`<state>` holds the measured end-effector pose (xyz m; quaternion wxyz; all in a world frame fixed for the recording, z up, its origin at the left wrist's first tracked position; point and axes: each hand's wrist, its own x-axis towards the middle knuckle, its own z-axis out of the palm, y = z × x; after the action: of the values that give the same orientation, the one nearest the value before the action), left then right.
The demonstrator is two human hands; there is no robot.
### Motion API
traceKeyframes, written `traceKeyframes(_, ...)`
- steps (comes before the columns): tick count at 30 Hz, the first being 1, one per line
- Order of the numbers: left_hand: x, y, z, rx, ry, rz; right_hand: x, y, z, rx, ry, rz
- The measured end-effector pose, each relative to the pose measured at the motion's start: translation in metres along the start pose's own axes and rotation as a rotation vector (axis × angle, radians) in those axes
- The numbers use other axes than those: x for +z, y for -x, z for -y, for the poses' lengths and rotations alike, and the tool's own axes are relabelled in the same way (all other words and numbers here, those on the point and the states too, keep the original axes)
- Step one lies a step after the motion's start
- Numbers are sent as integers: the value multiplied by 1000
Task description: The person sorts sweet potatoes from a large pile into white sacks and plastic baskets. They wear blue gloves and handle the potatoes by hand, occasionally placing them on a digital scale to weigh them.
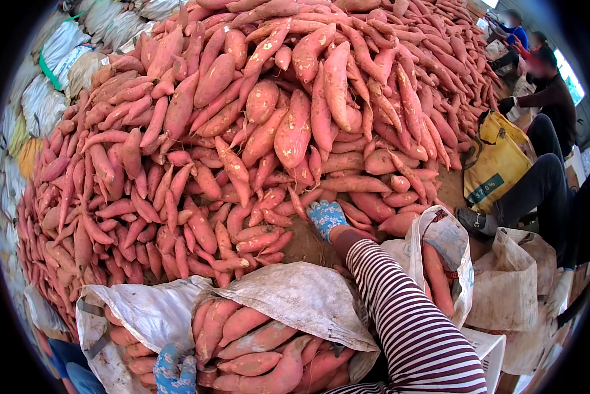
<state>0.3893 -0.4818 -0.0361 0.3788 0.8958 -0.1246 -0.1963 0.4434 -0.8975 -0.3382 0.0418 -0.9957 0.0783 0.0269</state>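
Observation:
A large heap of red-skinned sweet potatoes (295, 128) rises before me. My right hand (326, 216), in a blue flowered glove, reaches to the heap's lower edge, its fingertips touching or close to a slim sweet potato (299, 204); whether it grips it I cannot tell. My left hand (176, 368), gloved alike, is at the bottom, fingers curled, between two woven sacks. The middle sack (295, 300) stands open and full of sweet potatoes (250, 363). The left sack (142, 303) holds more of them. What the left fingers hold, if anything, is unclear.
A white sack (460, 236) with a few sweet potatoes stands right of my forearm, near a white plastic crate (487, 349). Beyond are a yellow bag (501, 157) and seated people (546, 93). Stuffed sacks (44, 103) line the left; another person's legs (78, 372) show lower left.

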Motion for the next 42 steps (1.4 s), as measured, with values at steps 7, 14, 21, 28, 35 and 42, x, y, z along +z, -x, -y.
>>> traceKeyframes(7,8,3,41,91,-106,-107,7,22,-9,42,-79,141)
traceKeyframes(14,7,9,22,244,-174,-112,-62,36,-6,-269,-218,-63)
traceKeyframes(21,-9,30,13,223,-8,-97,-173,55,-9,237,-1431,-150)
traceKeyframes(28,-15,40,13,158,297,-59,-334,129,102,-248,-1414,-254)
traceKeyframes(35,-36,40,31,224,874,229,-355,194,225,-794,-1101,-169)
traceKeyframes(42,-64,78,46,96,1494,197,-319,239,294,-950,-1246,356)
